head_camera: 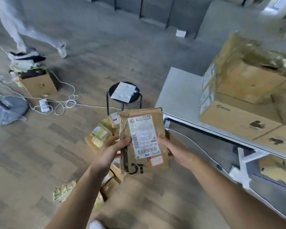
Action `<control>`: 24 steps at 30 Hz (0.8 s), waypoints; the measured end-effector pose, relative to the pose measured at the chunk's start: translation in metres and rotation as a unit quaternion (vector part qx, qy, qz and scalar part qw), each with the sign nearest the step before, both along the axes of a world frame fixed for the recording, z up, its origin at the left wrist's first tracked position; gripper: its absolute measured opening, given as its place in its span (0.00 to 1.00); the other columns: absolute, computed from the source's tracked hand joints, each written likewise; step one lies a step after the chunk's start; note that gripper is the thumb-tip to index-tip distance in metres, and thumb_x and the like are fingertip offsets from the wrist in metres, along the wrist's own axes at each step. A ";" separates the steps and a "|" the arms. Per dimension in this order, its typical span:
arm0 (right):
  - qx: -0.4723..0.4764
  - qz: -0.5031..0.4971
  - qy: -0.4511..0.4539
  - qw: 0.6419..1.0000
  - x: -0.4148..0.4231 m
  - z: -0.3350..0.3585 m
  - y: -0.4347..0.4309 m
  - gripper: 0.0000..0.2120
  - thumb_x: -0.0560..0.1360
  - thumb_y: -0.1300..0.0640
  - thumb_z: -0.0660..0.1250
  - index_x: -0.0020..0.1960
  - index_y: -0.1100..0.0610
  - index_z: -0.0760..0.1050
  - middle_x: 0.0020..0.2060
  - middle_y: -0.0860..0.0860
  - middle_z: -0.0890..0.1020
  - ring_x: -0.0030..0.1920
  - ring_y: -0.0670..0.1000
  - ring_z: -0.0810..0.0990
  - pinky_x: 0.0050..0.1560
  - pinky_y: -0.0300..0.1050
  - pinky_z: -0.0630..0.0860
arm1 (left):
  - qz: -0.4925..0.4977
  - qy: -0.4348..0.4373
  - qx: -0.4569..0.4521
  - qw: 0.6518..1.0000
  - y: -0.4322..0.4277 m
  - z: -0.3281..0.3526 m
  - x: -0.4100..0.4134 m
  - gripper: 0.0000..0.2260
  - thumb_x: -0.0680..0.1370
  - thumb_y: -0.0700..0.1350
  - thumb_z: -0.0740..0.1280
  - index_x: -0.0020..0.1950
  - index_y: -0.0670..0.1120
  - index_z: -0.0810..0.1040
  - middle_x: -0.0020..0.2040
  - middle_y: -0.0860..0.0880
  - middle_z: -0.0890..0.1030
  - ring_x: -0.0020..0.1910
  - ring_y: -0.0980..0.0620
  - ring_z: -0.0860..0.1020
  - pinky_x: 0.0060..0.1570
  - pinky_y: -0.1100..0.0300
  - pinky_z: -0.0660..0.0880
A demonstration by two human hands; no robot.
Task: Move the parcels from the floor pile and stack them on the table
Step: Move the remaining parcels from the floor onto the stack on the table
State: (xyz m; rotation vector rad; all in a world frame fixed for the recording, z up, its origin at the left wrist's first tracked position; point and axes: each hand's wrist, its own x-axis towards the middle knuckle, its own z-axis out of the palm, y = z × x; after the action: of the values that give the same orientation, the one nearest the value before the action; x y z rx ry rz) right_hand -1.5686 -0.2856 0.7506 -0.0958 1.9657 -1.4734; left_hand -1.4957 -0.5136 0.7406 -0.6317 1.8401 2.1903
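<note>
I hold a flat brown cardboard parcel with a white shipping label in the air at the middle of the head view. My left hand grips its left edge and my right hand grips its right edge. Below and behind it lies the floor pile of brown and yellow-green parcels, partly hidden by the parcel and my arms. To the right stands the white table, with cardboard boxes stacked on its right part.
A black round stool with a white packet on it stands beyond the pile. White cables and a power strip cross the floor at left, near an open box. A person's legs are at the far left. A loose packet lies bottom left.
</note>
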 end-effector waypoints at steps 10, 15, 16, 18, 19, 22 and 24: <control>-0.083 -0.201 0.079 0.973 0.067 0.076 0.263 0.21 0.78 0.49 0.66 0.69 0.43 0.66 0.55 0.47 0.84 0.56 0.49 0.83 0.61 0.56 0.76 | -0.084 0.066 -0.067 0.992 0.268 0.093 0.017 0.13 0.76 0.54 0.68 0.55 0.49 0.81 0.46 0.52 0.86 0.47 0.51 0.84 0.41 0.59 0.77; -0.060 -0.278 0.098 0.954 0.088 0.099 0.356 0.15 0.77 0.44 0.66 0.62 0.39 0.70 0.50 0.42 0.85 0.50 0.46 0.84 0.58 0.52 0.78 | -0.105 0.082 -0.091 0.987 0.371 0.116 0.012 0.08 0.76 0.57 0.66 0.46 0.54 0.80 0.39 0.57 0.84 0.39 0.58 0.83 0.39 0.64 0.77; -0.061 -0.292 0.095 0.950 0.089 0.103 0.370 0.14 0.76 0.43 0.67 0.60 0.38 0.71 0.51 0.43 0.84 0.52 0.47 0.83 0.60 0.54 0.77 | -0.112 0.084 -0.089 0.986 0.386 0.118 0.007 0.09 0.76 0.57 0.66 0.48 0.53 0.81 0.40 0.57 0.84 0.41 0.57 0.83 0.42 0.64 0.78; -0.077 -0.314 0.083 0.943 0.088 0.107 0.397 0.11 0.75 0.43 0.68 0.56 0.36 0.71 0.52 0.42 0.84 0.54 0.48 0.83 0.60 0.55 0.77 | -0.124 0.083 -0.090 0.985 0.415 0.123 -0.004 0.14 0.75 0.59 0.67 0.54 0.53 0.81 0.46 0.55 0.85 0.48 0.54 0.82 0.54 0.57 0.76; -0.086 -0.325 0.083 0.938 0.085 0.108 0.411 0.11 0.76 0.44 0.68 0.56 0.36 0.71 0.51 0.42 0.84 0.53 0.48 0.83 0.59 0.53 0.77 | -0.124 0.082 -0.087 0.985 0.427 0.124 -0.011 0.15 0.75 0.60 0.67 0.55 0.53 0.81 0.47 0.55 0.85 0.50 0.53 0.82 0.57 0.55 0.75; -0.070 -0.339 0.107 0.932 0.074 0.115 0.446 0.23 0.72 0.41 0.70 0.65 0.40 0.70 0.54 0.42 0.83 0.55 0.47 0.82 0.59 0.52 0.77 | -0.146 0.080 -0.091 0.982 0.465 0.128 -0.036 0.12 0.77 0.57 0.66 0.53 0.52 0.81 0.50 0.52 0.84 0.51 0.50 0.81 0.57 0.54 0.75; -0.058 -0.341 0.117 0.931 0.063 0.121 0.466 0.26 0.73 0.41 0.70 0.68 0.44 0.68 0.56 0.43 0.83 0.57 0.46 0.81 0.63 0.53 0.75 | -0.166 0.084 -0.088 0.979 0.489 0.131 -0.055 0.11 0.78 0.55 0.64 0.51 0.50 0.80 0.49 0.50 0.84 0.49 0.50 0.81 0.50 0.57 0.75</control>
State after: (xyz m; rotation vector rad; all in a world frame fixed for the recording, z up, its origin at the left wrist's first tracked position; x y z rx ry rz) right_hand -1.5057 0.1809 0.8718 0.4234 2.2229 -2.0950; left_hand -1.5504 -0.0247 0.8719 -0.1526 2.0659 1.9279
